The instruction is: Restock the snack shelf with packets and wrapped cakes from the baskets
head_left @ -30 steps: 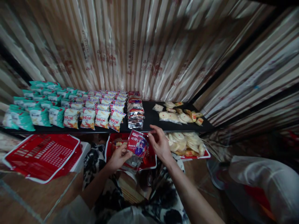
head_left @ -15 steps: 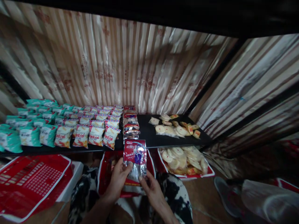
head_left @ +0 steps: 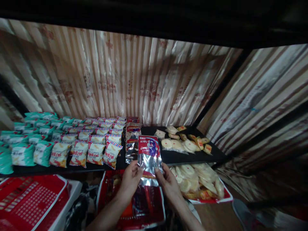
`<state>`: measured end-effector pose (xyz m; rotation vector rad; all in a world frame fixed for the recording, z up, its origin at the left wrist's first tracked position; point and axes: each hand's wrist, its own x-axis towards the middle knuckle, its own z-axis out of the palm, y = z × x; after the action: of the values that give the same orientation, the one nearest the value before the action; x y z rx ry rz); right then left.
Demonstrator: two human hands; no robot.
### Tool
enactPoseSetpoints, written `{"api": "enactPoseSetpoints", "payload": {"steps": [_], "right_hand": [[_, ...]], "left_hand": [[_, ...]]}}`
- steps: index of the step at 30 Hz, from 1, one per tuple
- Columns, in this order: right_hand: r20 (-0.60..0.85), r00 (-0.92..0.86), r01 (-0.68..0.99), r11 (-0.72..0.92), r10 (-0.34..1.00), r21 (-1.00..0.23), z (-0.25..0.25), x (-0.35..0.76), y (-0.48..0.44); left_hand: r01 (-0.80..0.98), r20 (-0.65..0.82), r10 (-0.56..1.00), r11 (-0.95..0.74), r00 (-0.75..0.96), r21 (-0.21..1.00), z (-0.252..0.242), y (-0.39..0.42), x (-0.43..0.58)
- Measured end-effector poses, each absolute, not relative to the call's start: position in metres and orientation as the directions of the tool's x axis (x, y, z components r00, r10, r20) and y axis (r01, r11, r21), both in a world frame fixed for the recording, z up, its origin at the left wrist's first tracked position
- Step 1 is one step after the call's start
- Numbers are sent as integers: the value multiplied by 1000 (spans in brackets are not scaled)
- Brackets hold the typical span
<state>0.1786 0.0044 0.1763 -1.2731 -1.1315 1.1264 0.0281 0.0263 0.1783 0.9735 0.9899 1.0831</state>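
A red and silver foil snack pouch is held upright between my two hands, at the front edge of the black shelf. My left hand pinches its left side near the bottom. My right hand grips the lower right side, thumb on the front. Just behind and left of it, a row of similar pouches runs back along the shelf. Beneath my hands, a red bag with a white rim stands open with more packets inside.
Left on the shelf stand rows of white and orange snack bags and teal bags. Round pale packaged crackers lie at the right. More fill a bag below. A red box is at lower left.
Both hands have carried the pouch forward and right, up to the shelf edge beside the pouch row. The view has shifted, and more of the red bag's contents now show below.
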Motion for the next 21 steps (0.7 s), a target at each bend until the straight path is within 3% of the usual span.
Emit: {"api": "enactPoseSetpoints", "payload": {"steps": [8, 11, 15, 21], "right_hand": [[185, 164, 315, 126, 969, -941, 208, 174, 117], [196, 189, 364, 117, 962, -924, 216, 166, 160], [190, 187, 471, 82, 964, -879, 218, 155, 202], [169, 181, 595, 29, 969, -803, 211, 149, 235]], "left_hand": [[-163, -53, 996, 40, -77, 986, 200, 120, 36], [-85, 12, 980, -29, -201, 996, 200, 157, 36], [99, 154, 963, -135, -221, 986, 191, 193, 31], [199, 168, 948, -116, -271, 973, 181, 219, 24]]}}
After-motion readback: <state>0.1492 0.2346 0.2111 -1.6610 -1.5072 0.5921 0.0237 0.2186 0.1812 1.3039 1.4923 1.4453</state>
